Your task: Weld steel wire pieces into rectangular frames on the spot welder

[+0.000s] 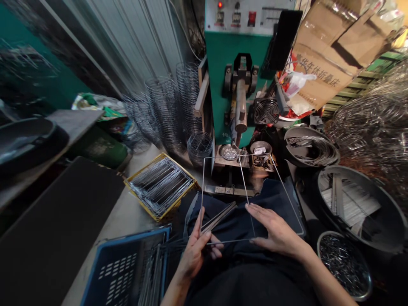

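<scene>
A thin square wire frame (204, 187) with a wire across its middle lies level above my lap, its far edge under the green welding machine's electrode (239, 123). My left hand (196, 248) grips the frame's near left corner, pinching a small bundle of straight metal rods (219, 216) in its fingers. My right hand (276, 231) rests on the near right part of the frame, its fingers stretched forward and close together along the wire.
A yellow tray of wire rods (159, 185) sits left, a blue crate (127, 267) near left. Stacks of wire baskets (168, 110) stand behind. Right: a basin of metal strips (357, 204), a bowl of small pieces (346, 263), cardboard (334, 46).
</scene>
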The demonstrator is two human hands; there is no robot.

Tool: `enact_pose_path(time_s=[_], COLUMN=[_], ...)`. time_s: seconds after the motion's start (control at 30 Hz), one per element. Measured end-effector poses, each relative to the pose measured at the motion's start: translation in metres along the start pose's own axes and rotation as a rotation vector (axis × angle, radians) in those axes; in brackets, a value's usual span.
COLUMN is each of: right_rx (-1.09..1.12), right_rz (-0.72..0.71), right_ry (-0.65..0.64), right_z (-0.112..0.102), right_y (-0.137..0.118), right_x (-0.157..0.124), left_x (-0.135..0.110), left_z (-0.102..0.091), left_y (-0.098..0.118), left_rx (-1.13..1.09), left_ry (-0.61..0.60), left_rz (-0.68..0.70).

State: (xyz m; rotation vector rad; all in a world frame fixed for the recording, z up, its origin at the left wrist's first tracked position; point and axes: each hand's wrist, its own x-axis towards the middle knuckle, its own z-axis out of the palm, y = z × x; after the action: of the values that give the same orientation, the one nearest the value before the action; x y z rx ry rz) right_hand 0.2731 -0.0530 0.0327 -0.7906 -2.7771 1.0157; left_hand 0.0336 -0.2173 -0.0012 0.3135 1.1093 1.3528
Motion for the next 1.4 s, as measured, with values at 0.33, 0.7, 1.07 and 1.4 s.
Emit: enact_pose_path(time_s=[0.33,0.7,1.07,1.4], right_rx=[-0.212,0.138,0.231,0.063], right_rz=[0.140,-0.137,-0.130,0.012], right_ry=[0.131,-0.057,-0.088,-0.019], right_z=[-0.013,0.006,0.001,0.005], right_y=[0.020,-0.030,-0.030,-0.013], right_x=[-0.012,0.029,0.024,-0.001], left_x=[0.000,0.004,0.002,-0.009], left_z=[-0.006,-0.001,-0.004,-0.008], left_y=[-0.003,-0.009,-0.013,-0.003], left_rx=[-0.013,-0.004,-0.023,-0.019], left_ry=[0.004,0.015,-0.022,-0.024], left_rz=[0.007,0.009,0.009,0.080])
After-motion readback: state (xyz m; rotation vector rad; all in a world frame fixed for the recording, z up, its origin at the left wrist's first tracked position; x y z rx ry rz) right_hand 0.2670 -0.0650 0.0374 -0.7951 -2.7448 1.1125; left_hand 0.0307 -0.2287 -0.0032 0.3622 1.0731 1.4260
